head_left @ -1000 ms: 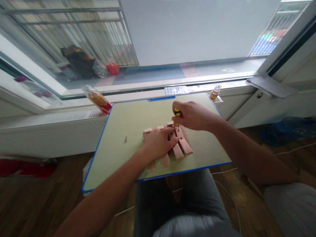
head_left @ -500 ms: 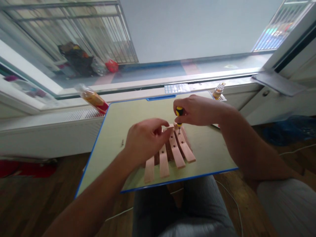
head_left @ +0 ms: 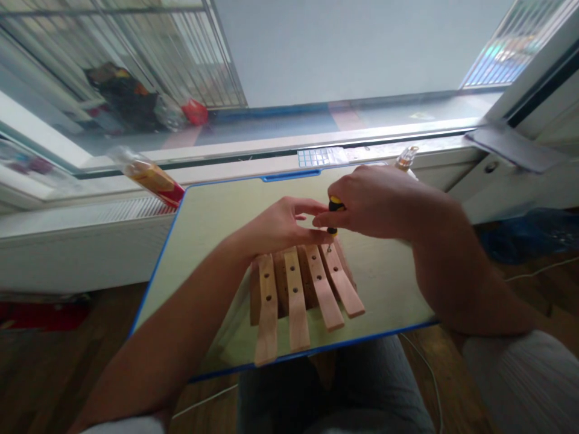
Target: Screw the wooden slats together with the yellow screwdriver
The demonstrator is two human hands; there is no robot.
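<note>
Gripping stubby yellow-and-black screwdriver [head_left: 335,205] in closed right hand [head_left: 375,202], tip-down on far end of 4-slat pale wooden rack [head_left: 296,289] mid green blue-edged counter [head_left: 203,229], steadying with outstretched left hand [head_left: 278,226] just beside shaft, could slip off and jab fingertips if tilted.

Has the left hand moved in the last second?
Yes. The left hand has left the middle of the wooden slats and gone to their far end, beside the screwdriver.
</note>
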